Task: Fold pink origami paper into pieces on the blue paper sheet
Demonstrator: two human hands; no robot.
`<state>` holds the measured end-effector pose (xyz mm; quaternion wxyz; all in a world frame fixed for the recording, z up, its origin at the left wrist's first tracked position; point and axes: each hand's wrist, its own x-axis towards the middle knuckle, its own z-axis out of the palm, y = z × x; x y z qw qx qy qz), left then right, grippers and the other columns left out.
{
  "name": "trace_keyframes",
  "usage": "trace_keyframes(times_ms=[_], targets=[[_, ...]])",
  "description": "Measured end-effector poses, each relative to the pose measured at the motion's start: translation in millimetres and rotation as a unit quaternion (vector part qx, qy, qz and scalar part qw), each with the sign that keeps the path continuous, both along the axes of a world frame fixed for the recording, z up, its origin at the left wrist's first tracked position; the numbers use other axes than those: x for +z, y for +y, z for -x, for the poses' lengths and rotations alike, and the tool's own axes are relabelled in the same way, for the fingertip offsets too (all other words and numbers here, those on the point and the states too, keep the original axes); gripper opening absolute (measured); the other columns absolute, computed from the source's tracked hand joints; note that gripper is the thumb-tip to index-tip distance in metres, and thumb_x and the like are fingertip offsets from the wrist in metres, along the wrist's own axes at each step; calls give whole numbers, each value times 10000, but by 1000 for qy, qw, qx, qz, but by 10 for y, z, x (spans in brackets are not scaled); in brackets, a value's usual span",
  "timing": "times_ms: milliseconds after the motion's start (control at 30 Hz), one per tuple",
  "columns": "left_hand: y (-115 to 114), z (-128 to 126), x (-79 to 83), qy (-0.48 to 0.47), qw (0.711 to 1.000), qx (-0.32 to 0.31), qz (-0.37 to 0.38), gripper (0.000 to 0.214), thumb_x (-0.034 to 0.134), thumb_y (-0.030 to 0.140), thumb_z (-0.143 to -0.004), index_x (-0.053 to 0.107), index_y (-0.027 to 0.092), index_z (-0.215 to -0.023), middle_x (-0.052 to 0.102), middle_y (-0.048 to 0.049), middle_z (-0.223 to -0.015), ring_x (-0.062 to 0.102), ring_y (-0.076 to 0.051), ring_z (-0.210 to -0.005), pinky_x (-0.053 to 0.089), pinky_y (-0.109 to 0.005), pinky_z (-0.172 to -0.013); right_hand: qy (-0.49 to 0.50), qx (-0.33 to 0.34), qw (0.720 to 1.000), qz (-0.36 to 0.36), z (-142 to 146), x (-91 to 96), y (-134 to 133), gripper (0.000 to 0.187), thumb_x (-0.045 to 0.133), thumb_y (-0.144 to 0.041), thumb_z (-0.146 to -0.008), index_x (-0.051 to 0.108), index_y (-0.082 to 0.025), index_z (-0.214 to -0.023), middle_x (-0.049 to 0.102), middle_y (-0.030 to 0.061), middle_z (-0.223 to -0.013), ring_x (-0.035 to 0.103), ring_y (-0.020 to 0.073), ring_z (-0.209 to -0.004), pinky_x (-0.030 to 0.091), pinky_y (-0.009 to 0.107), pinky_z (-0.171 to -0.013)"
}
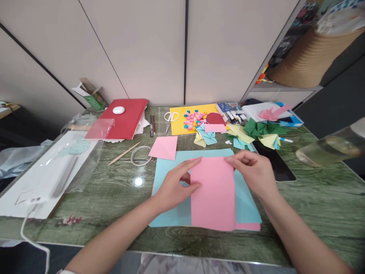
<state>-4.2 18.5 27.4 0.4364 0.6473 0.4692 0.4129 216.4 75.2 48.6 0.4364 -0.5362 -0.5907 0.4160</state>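
A tall pink sheet of paper (212,194), which looks folded lengthwise, is between my hands above a light blue sheet (168,190). My left hand (176,182) is at its left edge, index finger near the top corner and thumb lower on its face; other fingers pass behind the edge. With thumb and bent index finger, my right hand (252,169) pinches the top right corner. Another pink edge (248,226) shows from under the blue sheet. A smaller pink square of paper (165,147) overlaps the blue sheet's top left corner.
Behind lie white-handled scissors (170,118), small coloured paper pieces (195,120) on yellow paper (176,129), and folded green paper (256,129). A tape roll (141,156) and pointed wooden stick (124,153) are left. A phone (281,167) and clear bottle (327,148) are right.
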Motion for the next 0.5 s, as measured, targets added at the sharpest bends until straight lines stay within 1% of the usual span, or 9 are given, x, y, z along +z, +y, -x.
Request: trace_keyframes(times_ms=[67,133,167,200,233,300,367,433,500], targets=[[6,5,-5,-4,1000,5,3,667,641,109,-732,441,399,-1298,454,-19,-1305,541,-19,-650,526,-194,-698,-30,-31,999,-30,38,25,-28,181,714,-346,-687,633,-195,-629,621,-11,-597,518,100,-534,402,216,-505],[9,11,-7,-5,1000,10,7,665,641,113,-732,441,400,-1298,450,-22,-1309,535,-18,-641,529,-203,-704,-40,-45,998,-35,43,32,-28,168,708,-351,-694,646,-200,-656,620,-12,-602,524,102,-540,414,218,-517],[10,14,-7,-5,1000,11,9,661,640,116,-734,442,397,-1298,452,-24,-1310,536,-20,-644,530,-208,-709,-31,-35,999,-21,32,29,-17,172,702,-363,-700,648,-202,-670,622,-13,-611,532,106,-550,425,219,-529],[11,17,-6,-5,1000,10,9,657,639,119,-736,443,393,-1299,454,-27,-1310,540,-26,-653,531,-213,-715,-13,-10,1000,5,13,22,1,183,690,-382,-709,650,-204,-691,628,-12,-633,547,112,-572,440,223,-549],[12,21,-5,-5,1000,11,7,652,639,121,-737,446,388,-1300,459,-29,-1310,547,-34,-670,531,-218,-724,9,29,999,40,-12,11,22,197,678,-400,-719,651,-205,-714,634,-9,-662,562,120,-602,456,230,-574],[16,28,-3,-5,1000,14,2,648,639,122,-737,449,378,-1301,466,-34,-1313,565,-52,-709,531,-227,-738,45,121,986,108,-65,-20,63,214,659,-417,-735,651,-203,-752,638,-4,-716,581,136,-667,473,247,-625],[19,33,-3,-4,1000,17,-1,646,641,123,-736,452,369,-1302,466,-41,-1322,577,-66,-734,533,-237,-746,56,176,972,143,-103,-56,88,214,666,-403,-734,646,-190,-737,626,-2,-708,574,139,-682,469,254,-647],[20,35,-4,-2,1000,18,-4,644,641,125,-737,452,362,-1305,464,-48,-1328,581,-69,-735,536,-243,-745,46,176,973,142,-116,-84,91,223,681,-387,-723,630,-174,-678,597,-9,-646,550,128,-642,453,248,-631],[21,33,-3,-2,1000,16,-7,646,641,124,-738,448,359,-1308,462,-52,-1327,575,-63,-712,539,-244,-735,23,146,982,120,-103,-94,77,261,687,-394,-715,602,-166,-620,566,-15,-597,518,115,-599,429,237,-592]])
